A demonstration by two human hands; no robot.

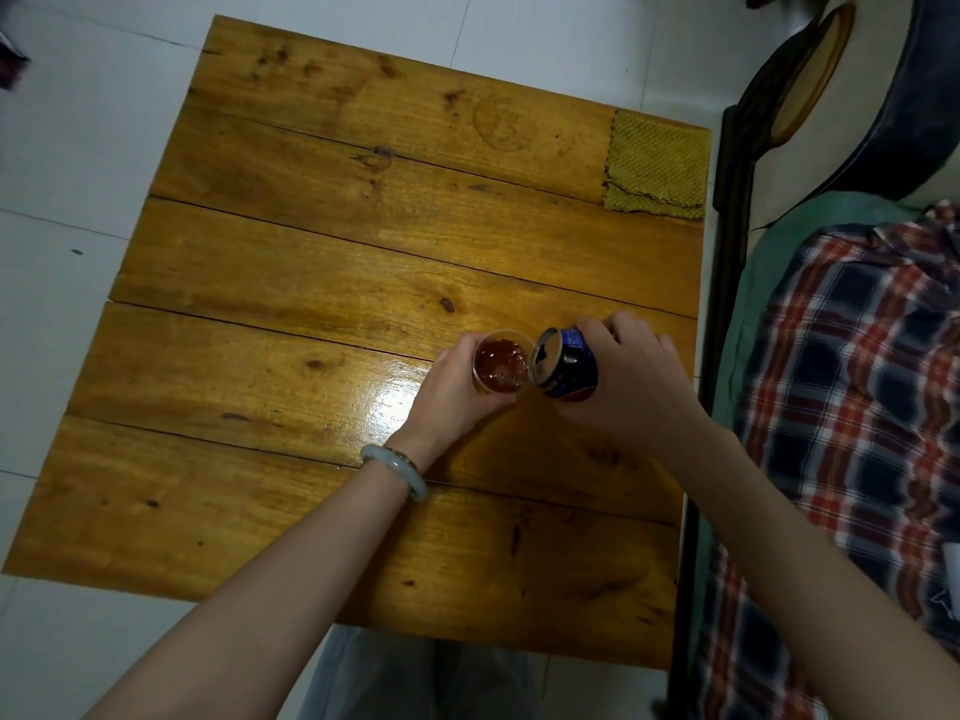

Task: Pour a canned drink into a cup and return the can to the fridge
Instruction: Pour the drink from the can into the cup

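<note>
A clear cup (501, 367) holding brown fizzy drink stands on the wooden table (291, 283), right of centre. My left hand (451, 394) wraps around the cup's left side; a pale bangle sits on that wrist. My right hand (631, 379) grips a dark blue can (567, 368) from the right. The can is tipped far to the left, its open top touching the cup's right rim. No stream is discernible between can and cup.
A folded yellow cloth (657, 166) lies at the table's far right corner. To the right runs a dark-framed bed (722, 283) with a plaid cloth (852, 387). White floor tiles (67, 200) surround the table.
</note>
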